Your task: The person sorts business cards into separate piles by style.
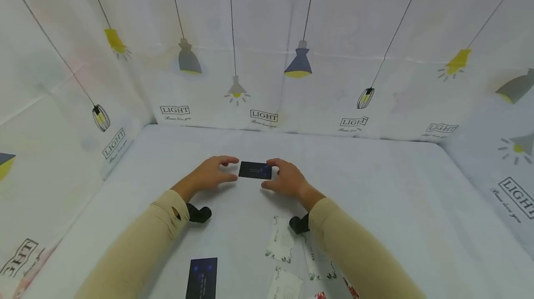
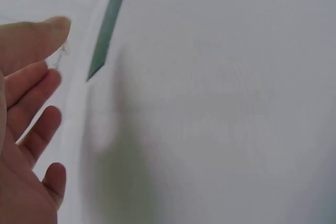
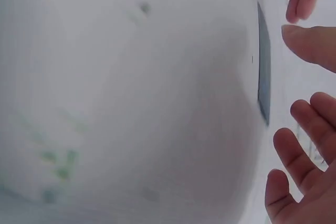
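1. Left grip [image 1: 210, 173] and right grip [image 1: 289, 180] spread wide, flanking a dark card [image 1: 254, 170] just below frame centre.
2. White bench [image 1: 388, 183] beneath, spanning the lower frame!
3. Lamp-printed cloth [image 1: 263, 16] rises behind, across the top.

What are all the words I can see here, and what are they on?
"LIGHT", printed several times on the wall cloth.
Curly writing under "LIGHT": seems to end "love you"; the rest is too blurred.
Upper dark card: print too small to read.
Lower dark card: too small as well.
White leafy cards: lines too blurred to read.
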`<state>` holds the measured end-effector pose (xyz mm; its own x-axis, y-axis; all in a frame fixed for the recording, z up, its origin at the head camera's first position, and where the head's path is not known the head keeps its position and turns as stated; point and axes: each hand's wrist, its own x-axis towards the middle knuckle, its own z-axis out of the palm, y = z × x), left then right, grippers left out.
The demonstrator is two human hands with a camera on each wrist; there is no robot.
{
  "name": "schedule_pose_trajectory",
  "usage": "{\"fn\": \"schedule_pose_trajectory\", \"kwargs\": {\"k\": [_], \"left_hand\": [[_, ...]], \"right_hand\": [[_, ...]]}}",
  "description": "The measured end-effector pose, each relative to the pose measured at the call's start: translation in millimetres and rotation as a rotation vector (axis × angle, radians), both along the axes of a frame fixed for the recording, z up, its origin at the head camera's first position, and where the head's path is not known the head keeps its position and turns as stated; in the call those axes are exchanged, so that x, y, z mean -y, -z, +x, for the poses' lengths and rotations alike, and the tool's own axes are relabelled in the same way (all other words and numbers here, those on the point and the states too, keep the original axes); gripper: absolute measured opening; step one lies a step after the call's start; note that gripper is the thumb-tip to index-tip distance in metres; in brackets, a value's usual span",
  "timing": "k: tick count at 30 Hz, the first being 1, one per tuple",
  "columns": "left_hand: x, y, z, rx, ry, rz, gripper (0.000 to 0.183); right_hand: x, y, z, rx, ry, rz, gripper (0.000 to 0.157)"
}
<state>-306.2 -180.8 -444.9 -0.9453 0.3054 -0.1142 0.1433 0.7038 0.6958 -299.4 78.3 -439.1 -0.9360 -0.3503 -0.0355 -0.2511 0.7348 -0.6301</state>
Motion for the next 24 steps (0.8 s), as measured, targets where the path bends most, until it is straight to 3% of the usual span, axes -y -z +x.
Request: {"fn": "schedule_pose_trajectory", "kwargs": {"k": [3,8,14,19,24], "left_hand": [[12.1,-11.2,14.0,0.049,0.066,0.022,0.049],[31.2,-23.9,42.1,0.094,0.197,0.098,0.04],[40.5,-30.0,74.8,0.095,0.324,0.104,0.039],[47.6,-29.2,95.1,0.118,0.344,0.103,0.041],[56.1,-20.9,112.1,0.166,0.338,0.119,0.044]], "right_hand": [[1.5,-8.2,16.8,-0.019,-0.037,-0.009,0.067],[4.9,-18.2,51.3,-0.066,-0.151,-0.118,0.067],[14.1,-29.0,91.1,-0.018,-0.278,-0.17,0.071],[22.7,-30.8,118.2,0.012,-0.368,-0.132,0.076],[30.8,-24.5,140.7,-0.058,-0.459,-0.062,0.075]]}}
